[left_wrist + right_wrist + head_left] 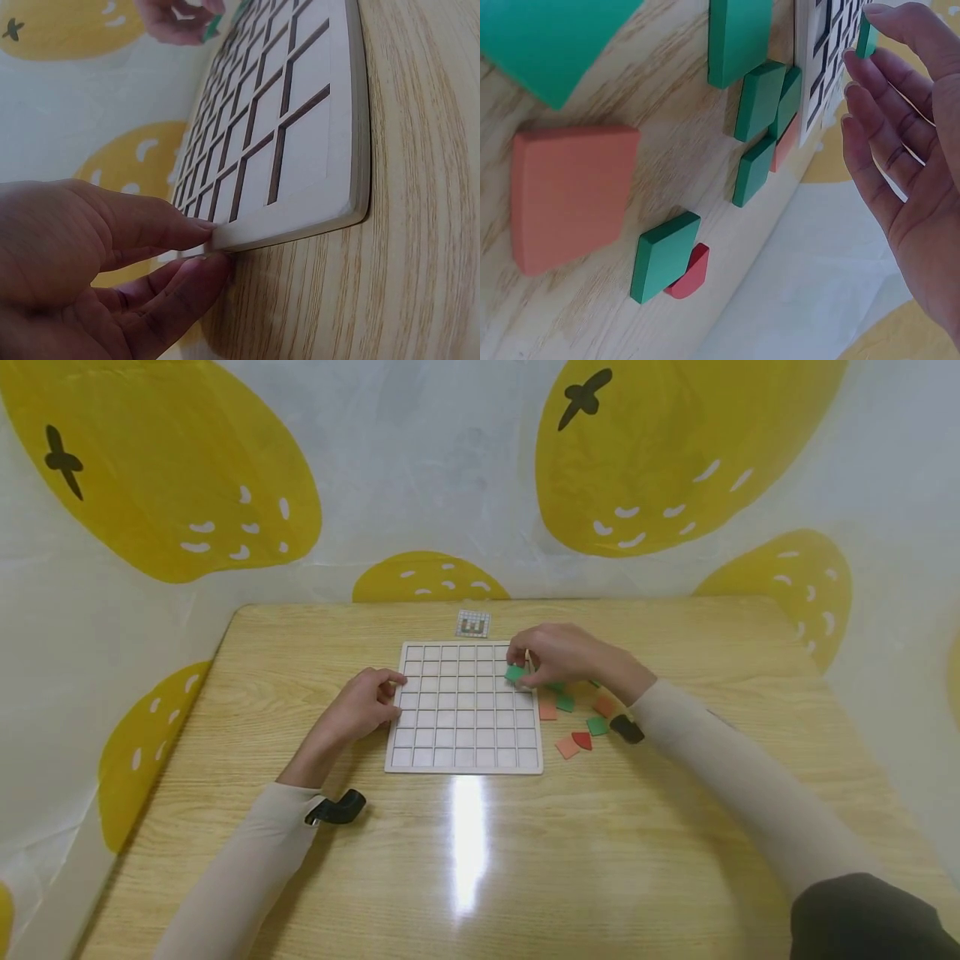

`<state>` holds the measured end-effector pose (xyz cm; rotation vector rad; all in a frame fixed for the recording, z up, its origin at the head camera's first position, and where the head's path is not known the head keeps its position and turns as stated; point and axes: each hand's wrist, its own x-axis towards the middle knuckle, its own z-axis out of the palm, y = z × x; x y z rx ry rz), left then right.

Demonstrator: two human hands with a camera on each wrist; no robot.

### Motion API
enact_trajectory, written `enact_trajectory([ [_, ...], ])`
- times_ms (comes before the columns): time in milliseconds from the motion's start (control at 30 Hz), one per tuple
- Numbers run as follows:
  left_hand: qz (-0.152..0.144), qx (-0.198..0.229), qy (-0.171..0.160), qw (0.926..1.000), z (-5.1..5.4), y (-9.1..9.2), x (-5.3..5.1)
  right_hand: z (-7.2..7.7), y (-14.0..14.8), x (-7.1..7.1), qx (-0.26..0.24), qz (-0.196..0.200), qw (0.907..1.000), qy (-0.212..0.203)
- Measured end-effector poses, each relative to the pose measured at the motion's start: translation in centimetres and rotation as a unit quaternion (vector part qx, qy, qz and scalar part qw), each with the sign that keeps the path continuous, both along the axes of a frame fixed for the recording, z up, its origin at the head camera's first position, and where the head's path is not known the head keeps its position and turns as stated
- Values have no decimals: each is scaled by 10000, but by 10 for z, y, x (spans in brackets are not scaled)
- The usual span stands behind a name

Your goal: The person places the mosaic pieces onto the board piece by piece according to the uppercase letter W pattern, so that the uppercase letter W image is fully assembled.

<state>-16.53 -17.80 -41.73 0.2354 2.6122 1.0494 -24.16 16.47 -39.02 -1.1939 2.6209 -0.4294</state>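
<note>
A pale wooden board with a square grid point(453, 718) lies on the table. At its left edge, my left hand point(360, 706) holds the rim between thumb and fingertips; the left wrist view shows the fingers point(180, 296) against the board's side. Over the upper right of the grid, my right hand point(566, 652) pinches a small green square tile point(866, 36) between thumb and index finger, its other fingers loosely spread. Whether the tile touches the board cannot be told. More green tiles point(761, 101) lie beside the board, under and near the right hand.
Orange tiles point(567, 747) and a red quarter-round tile point(582, 741) are scattered right of the board. A small card with a dark figure on a grid point(473, 624) lies behind it. The wooden table point(600, 860) meets a white, yellow-patterned covering point(420, 460) at the back.
</note>
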Motion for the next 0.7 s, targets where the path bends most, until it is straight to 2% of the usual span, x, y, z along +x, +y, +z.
enact_trajectory([
  [700, -30, 117, -38, 9999, -1, -1, -2, -11, -15, -6, 276, 324, 9991, 30],
])
